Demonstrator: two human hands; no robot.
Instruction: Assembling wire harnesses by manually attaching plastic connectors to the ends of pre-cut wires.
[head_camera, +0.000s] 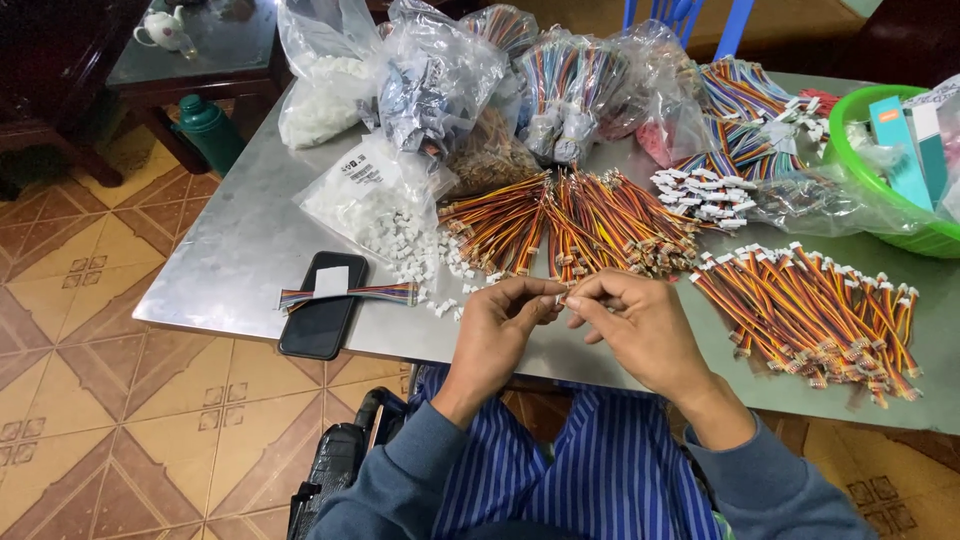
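Both hands met at frame centre over the counter (230, 270) edge. Left hand (497, 330) and right hand (640, 330) each pinched a small white connector (558, 298) between fingertips. Loose wire harnesses (570, 225) lay just above; finished bundle (810, 310) at right, phone (324, 305) at left.

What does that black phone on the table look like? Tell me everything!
The phone is a flat black slab with rounded corners, lying on the grey metal table near its front left edge, one corner poking past the edge. Which side faces up is unclear. A flat rainbow-coloured ribbon cable with a white paper label lies across its upper end. Neither hand touches it; the left hand is nearest.
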